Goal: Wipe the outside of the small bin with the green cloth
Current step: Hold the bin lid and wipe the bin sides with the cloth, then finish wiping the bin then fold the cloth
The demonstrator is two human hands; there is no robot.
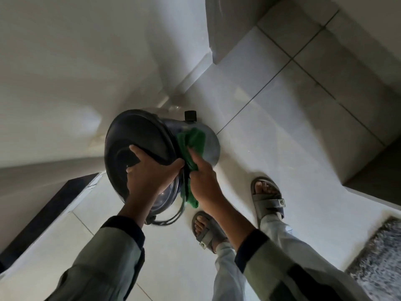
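The person stands bent over the small bin (152, 148), which is tipped hard over so its dark round lid (134, 144) faces up toward them and its shiny metal body (208, 146) points away, low over the pale tiled floor (282, 118) beside a white wall (65, 61). The left hand (149, 177) is closed over the rim of the lid, fingers curled across its edge and thumb out toward the other hand, holding the bin. The right hand (202, 181) is clenched around the green cloth (192, 142), index finger stretched out along it; the bunched cloth is pressed against the metal side just under the lid's rim, with a tail of it hanging down below the hand. A black knob-like part (190, 115) sticks out at the far side of the body (I cannot tell what it belongs to). Thin dark wire loops (173, 216) hang from the near side. 2 feet in grey sandals (268, 197) stand on the tiles just right of the bin, and a shaggy grey mat (377, 259) lies at the far right edge
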